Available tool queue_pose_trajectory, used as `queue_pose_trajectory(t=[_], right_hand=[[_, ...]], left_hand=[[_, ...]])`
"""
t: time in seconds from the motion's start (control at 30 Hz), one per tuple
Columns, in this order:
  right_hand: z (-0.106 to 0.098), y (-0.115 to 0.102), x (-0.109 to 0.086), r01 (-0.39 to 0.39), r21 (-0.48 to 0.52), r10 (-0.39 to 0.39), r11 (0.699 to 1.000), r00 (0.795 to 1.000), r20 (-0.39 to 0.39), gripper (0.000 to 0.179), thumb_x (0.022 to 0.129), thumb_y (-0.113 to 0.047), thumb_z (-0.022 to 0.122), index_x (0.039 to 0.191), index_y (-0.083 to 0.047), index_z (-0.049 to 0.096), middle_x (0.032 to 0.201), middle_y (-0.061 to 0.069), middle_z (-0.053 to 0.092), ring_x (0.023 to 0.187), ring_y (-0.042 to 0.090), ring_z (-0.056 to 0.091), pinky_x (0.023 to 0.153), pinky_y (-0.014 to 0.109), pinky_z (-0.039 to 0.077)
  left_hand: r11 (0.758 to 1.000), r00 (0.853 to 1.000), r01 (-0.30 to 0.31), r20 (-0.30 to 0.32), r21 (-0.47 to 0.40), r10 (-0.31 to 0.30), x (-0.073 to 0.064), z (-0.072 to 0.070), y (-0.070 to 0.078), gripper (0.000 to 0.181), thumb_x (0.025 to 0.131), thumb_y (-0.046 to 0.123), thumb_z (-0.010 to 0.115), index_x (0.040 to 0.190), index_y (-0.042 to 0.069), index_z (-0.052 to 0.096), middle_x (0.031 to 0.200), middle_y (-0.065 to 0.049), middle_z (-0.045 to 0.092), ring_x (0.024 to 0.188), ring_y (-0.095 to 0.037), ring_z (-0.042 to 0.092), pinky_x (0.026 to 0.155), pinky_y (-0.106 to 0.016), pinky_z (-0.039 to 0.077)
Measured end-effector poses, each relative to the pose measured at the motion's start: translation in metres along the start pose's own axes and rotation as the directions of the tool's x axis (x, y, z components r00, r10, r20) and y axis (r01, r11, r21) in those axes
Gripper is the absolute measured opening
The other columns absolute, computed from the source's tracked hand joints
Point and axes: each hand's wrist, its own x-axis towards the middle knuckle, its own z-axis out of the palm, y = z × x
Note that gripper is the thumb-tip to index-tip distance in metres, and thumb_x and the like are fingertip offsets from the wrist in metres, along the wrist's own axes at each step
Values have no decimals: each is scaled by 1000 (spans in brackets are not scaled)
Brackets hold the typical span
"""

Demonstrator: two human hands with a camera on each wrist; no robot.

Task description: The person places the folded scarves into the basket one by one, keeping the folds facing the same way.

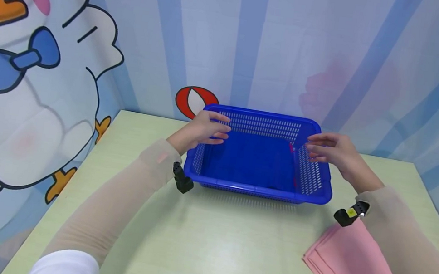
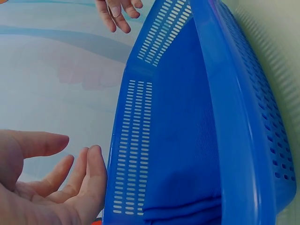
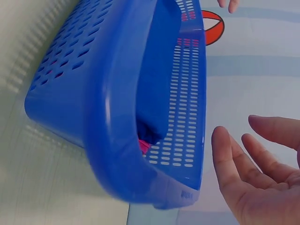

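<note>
A blue plastic basket (image 1: 256,191) with slotted walls stands on the table. Folded blue cloth (image 1: 249,159) lies inside it, and a bit of red-pink cloth (image 3: 144,146) peeks out beside the blue in the right wrist view. Over the basket's left side is my left hand (image 1: 206,128), fingers loosely bent with nothing in them. My right hand (image 1: 334,152) hovers at the right rim, also holding nothing, thumb and fingers apart. Both wrist views show a gap between thumb and fingertips, with the basket wall close by.
Folded pink cloth (image 1: 351,267) lies at the table's right front, partly under my right forearm. The pale table (image 1: 206,240) extends in front of the basket. Behind it hangs a striped curtain (image 1: 279,48) with cartoon prints.
</note>
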Motion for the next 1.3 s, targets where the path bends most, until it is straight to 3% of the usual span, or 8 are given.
queue_pose_trajectory(t=[0.23,0.6,0.77,1.0,1.13,1.3], right_hand=[[-12,3,-14,-33,44,33,998,999,-10,55,100,-22,64,138,11,44,111,1,64,89,9,69,83,29,58],[-28,16,-38,-11,20,11,1000,1000,-24,50,103,-20,57,138,12,43,103,-9,68,92,11,69,81,26,58],[-34,23,-49,22,26,-22,999,1000,-23,41,104,-16,54,134,9,45,100,-14,68,92,9,68,79,25,58],[-45,35,-65,37,105,-36,994,999,-14,16,103,-11,56,117,-14,61,102,-10,70,89,10,70,77,26,59],[-52,42,-75,34,143,-31,989,999,-22,19,102,-9,57,110,-24,66,101,-8,72,87,12,71,75,27,59],[-58,49,-86,17,97,-14,995,999,-37,20,102,-10,57,110,-26,66,100,-10,72,86,12,71,74,26,59]], left_hand=[[1000,999,-10,41,15,10,-6,3,1,42,98,12,64,138,3,55,130,-17,61,117,-35,62,91,-38,56],[999,990,-37,133,-15,38,-10,18,2,40,99,10,64,138,3,57,120,-14,68,105,-28,68,89,-35,57],[998,985,-59,165,-8,60,-16,27,4,39,99,10,63,137,3,57,126,-17,66,110,-31,66,90,-35,56],[996,975,-86,207,6,83,-19,38,5,39,99,11,63,137,4,58,126,-17,66,112,-31,65,90,-32,56],[995,969,-102,226,10,97,-22,45,7,39,99,12,63,137,6,59,123,-15,67,109,-29,66,89,-32,56],[993,961,-115,252,-3,112,-24,53,8,36,99,11,63,134,6,60,120,-13,69,111,-31,66,89,-33,56]])
